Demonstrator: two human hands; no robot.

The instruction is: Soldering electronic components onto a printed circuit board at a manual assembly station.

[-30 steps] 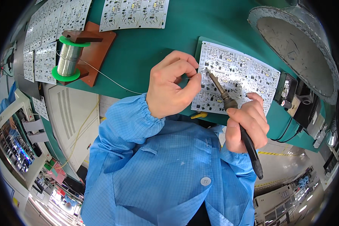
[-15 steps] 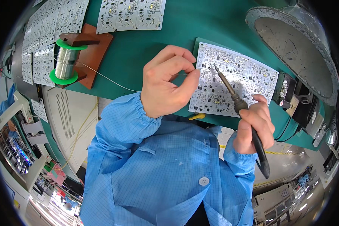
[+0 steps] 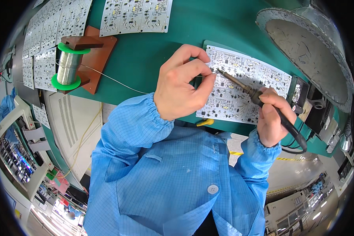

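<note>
Between thumb and fingertips, my left hand pinches thin solder wire at the left edge of a white circuit board panel. The wire runs back to a solder spool with green flanges on a brown stand. My right hand grips a soldering iron by its dark handle. Its tip points left and down onto the board's upper left part, close to my left fingertips. Whether tip and wire touch is too small to tell.
More populated circuit boards lie at the far side and far left of the green mat. A large grey fume hood overhangs the right. Beside the board stands a small dark box. Something yellow lies at the near edge.
My left hand has shifted right over the board's edge with the solder wire. The soldering iron has swung to a flatter slant, its tip moving left; my right hand has moved right.
</note>
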